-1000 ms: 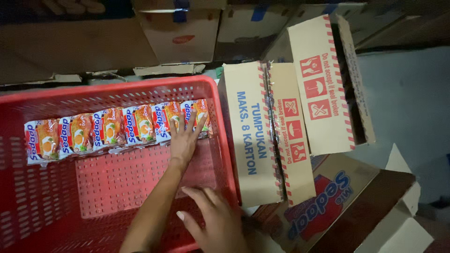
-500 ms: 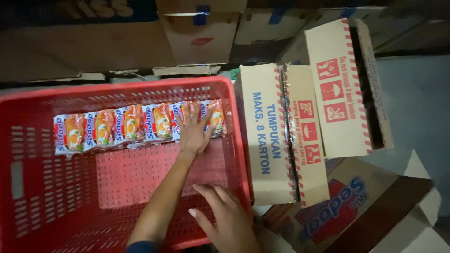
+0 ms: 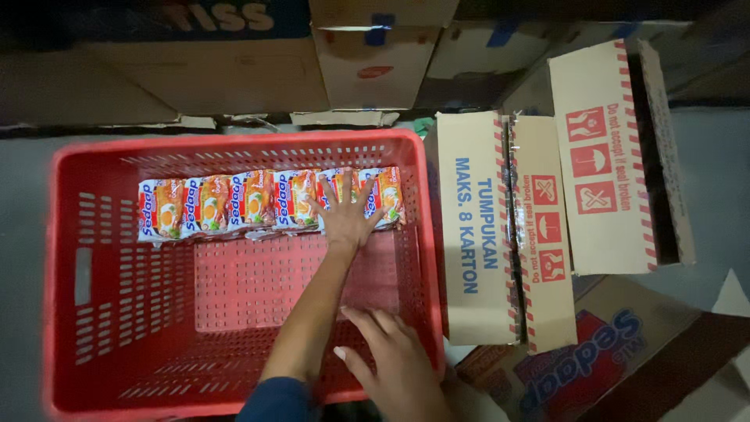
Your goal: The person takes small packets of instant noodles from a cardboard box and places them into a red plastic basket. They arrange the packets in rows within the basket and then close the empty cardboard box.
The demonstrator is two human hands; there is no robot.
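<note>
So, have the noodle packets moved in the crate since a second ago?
No, the noodle packets still line the red crate's far wall, under the left hand.

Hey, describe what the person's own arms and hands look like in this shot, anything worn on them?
Both hands are bare: no gloves, rings or watch show. The left hand ends a long bare forearm that runs back to a dark blue sleeve at the bottom edge. The right hand shows only to about the wrist, and its nails look pale. No markings are visible.

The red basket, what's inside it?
Inside the red basket a row of noodle packets lies along the far wall. The left hand presses flat on the right-end ones, hiding parts of them. The remaining floor shows bare.
</note>
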